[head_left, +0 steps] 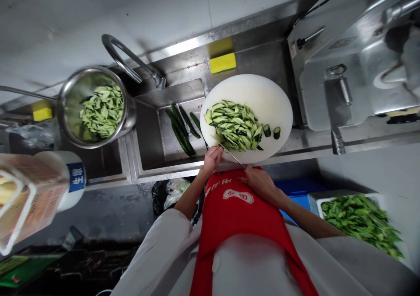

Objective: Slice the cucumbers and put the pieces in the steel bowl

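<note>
A round white cutting board [275, 101] lies across the sink, bearing a pile of sliced cucumber [236, 125] and two short cucumber ends [271, 132] at its right. My right hand [259, 182] is closed round the handle of a kitchen knife [232, 156]; its thin blade slants up and left over the board's near edge. Beside the blade, at the board's lower left rim, my left hand [214, 157] has its fingers bunched together. Whatever they pinch, if anything, is too small to make out. Several whole cucumbers [180, 132] lie in the sink basin left of the board.
At left stands a steel pot [129, 116] holding more cucumber slices. A curved faucet [123, 51] rises behind the basin, and a yellow sponge [223, 63] lies behind the board. A leaf-filled crate [316, 206] is low at right; a plastic basket [36, 204] is at left.
</note>
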Demonstrator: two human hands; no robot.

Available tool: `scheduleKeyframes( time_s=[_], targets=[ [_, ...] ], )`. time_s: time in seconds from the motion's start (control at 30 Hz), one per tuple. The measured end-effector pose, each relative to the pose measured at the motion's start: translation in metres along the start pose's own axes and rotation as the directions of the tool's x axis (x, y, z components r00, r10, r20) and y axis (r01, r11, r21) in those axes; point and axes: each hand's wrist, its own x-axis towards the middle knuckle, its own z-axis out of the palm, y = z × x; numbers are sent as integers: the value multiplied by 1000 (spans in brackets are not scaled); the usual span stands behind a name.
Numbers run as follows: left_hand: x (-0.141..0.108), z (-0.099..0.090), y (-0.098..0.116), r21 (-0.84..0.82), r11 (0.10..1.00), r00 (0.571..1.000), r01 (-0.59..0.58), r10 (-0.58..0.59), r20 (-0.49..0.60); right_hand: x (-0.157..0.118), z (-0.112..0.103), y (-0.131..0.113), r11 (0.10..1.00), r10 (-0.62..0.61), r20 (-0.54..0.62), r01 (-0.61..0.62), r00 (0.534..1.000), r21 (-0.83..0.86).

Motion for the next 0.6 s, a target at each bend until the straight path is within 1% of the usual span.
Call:
scheduleKeyframes(
  time_s=[0.1,0.17,0.27,0.33,0.4,0.47,0.53,0.6],
  targets=[
    [-1,1,-1,8,1000,1000,14,-14,5,3,0,2,1000,-21,-23,22,999,5],
    [-2,3,-2,22,1000,1000,18,-18,8,-2,0,7,1000,-31,-30,31,999,-1],
    [-3,3,-3,19,1000,1000,20,-20,4,-14,1,13,1000,-25,-9,25,1000,-10],
    [-3,2,-3,7,1000,1000,22,-22,3,-15,3,15,1000,-15,1,15,1000,-7],
    [-3,2,-3,5,1000,1000,25,-25,6,-9,6,14,1000,-13,1,13,1000,-1],
    [-4,3,-4,20,999,1000,29,-29,8,3,9,12,999,-33,-8,33,999,8],
    [-6,6,-5,39,999,1000,31,-31,3,14,8,11,998,-62,-34,63,997,23],
    [-7,8,-4,48,999,1000,19,-19,-5,18,4,13,996,-75,-73,79,994,50]
  ],
)
